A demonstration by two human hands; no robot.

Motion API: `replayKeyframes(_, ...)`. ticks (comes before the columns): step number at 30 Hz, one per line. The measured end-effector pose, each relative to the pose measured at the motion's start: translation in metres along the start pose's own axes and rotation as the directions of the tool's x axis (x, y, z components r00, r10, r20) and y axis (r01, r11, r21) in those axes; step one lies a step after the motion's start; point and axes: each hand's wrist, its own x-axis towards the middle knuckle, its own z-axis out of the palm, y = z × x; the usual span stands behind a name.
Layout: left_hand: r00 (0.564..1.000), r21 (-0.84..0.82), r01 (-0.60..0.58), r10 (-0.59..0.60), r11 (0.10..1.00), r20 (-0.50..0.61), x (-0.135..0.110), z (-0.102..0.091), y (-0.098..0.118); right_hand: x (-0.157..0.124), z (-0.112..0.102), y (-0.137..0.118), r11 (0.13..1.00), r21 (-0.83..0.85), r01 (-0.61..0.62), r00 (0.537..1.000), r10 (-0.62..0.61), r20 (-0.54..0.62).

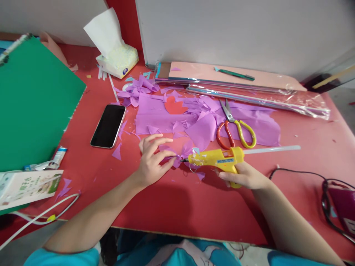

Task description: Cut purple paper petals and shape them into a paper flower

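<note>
My right hand (245, 176) is wrapped round the handle of a yellow hot glue gun (213, 158), whose nozzle points left. A long clear glue stick (273, 149) juts from its back end. My left hand (155, 160) pinches the edge of a purple paper flower (186, 149) between thumb and forefinger, right at the nozzle tip. Thin strands of glue hang by the front of the gun. Just behind lie cut purple paper sheets (163, 123) with a red paper piece (175, 106) on them. Scissors (231, 123) with one red and one yellow handle rest on the purple paper.
A black-screened phone (108, 126) lies left of the scraps, with a tissue box (119, 61) behind it. Another purple flower (135, 90) sits nearby. Wrapped paper packs (249, 90) carry a green craft knife (235, 74). Green board (33, 107) covers the left; a black cord (302, 170) runs right.
</note>
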Motion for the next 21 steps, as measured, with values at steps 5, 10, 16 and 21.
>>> replayKeyframes(5,1.0,-0.006,0.002,-0.002,1.0,-0.022,0.0,0.001,-0.002,-0.002,-0.007,-0.002,1.0,0.02,-0.013,0.99,0.015,-0.143)
replayKeyframes(10,1.0,-0.011,0.0,-0.001,1.0,-0.029,0.0,0.003,-0.002,-0.002,-0.022,0.0,0.991,0.068,0.113,0.896,-0.072,-0.437)
replayKeyframes(16,1.0,-0.006,0.006,-0.006,1.0,-0.015,-0.001,0.002,-0.001,-0.005,-0.052,0.0,0.929,0.266,0.256,0.706,0.008,-0.708)
replayKeyframes(21,1.0,-0.007,0.003,-0.004,1.0,-0.004,-0.001,0.002,-0.001,-0.019,-0.081,0.01,0.923,0.373,0.097,0.757,0.175,-0.629)
